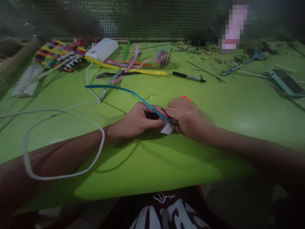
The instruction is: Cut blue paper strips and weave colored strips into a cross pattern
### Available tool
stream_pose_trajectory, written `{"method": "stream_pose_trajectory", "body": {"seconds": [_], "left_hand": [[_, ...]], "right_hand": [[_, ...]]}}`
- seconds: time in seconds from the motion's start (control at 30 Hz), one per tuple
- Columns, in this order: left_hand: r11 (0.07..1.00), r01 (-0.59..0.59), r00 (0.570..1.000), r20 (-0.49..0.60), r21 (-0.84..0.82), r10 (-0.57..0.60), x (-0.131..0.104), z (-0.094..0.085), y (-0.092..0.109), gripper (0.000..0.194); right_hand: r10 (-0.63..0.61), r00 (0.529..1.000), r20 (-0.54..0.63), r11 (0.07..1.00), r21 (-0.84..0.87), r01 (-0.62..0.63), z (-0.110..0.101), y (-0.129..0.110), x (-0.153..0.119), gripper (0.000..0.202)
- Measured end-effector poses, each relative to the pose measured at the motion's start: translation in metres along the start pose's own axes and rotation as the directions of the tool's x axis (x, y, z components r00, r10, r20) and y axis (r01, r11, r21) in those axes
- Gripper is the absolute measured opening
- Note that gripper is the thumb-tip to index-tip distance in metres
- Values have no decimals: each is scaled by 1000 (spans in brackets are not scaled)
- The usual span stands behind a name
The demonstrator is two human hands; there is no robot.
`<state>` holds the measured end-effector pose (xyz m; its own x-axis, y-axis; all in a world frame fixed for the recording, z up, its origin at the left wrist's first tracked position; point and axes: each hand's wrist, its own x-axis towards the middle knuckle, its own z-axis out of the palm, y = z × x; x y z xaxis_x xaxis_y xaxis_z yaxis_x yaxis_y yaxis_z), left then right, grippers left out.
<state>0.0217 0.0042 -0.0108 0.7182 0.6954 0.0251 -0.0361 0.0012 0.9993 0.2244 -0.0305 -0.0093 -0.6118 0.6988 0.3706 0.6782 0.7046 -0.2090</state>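
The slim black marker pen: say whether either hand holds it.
No; the black marker pen lies on the green table, apart from the left hand and the right hand.

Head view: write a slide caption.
Left hand and right hand meet at one end of a blue strip above a green table, coloured strips and black marker beyond.

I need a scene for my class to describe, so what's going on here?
A person's left hand and right hand meet over a green table, with a small white piece and one end of a blue strip between them. Which hand grips which is hidden. Loose coloured strips and a black pen lie beyond the hands.
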Motion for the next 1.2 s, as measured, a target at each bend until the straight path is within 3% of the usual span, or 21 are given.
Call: {"method": "stream_pose_trajectory", "body": {"seconds": [0.27,0.43,0.67,0.93,1.07,1.2], "left_hand": [[997,75,997,8,-5,-75,1,-2,-1,14],[994,111,994,5,-19,-111,3,-2,-2,27],[991,127,991,35,-41,-126,2,-4,-1,29],[988,118,992,66,-98,-111,2,-5,-5,21],[988,107,988,120,-107,-94,0,-4,-7,16],[997,71,980,185,2,-70,1,-2,-10,14]], "right_hand": [[7,999,-34,987,159,-2,-27,9,-2,32],[-60,998,-13,966,253,61,-41,5,-1,16],[-169,983,-76,971,158,179,-36,4,-6,11],[-147,984,-101,989,-3,147,-36,-2,-2,11],[-93,990,-106,996,-9,92,-39,5,15,16],[-140,974,-176,990,-21,138,-41,27,46,18]]}}
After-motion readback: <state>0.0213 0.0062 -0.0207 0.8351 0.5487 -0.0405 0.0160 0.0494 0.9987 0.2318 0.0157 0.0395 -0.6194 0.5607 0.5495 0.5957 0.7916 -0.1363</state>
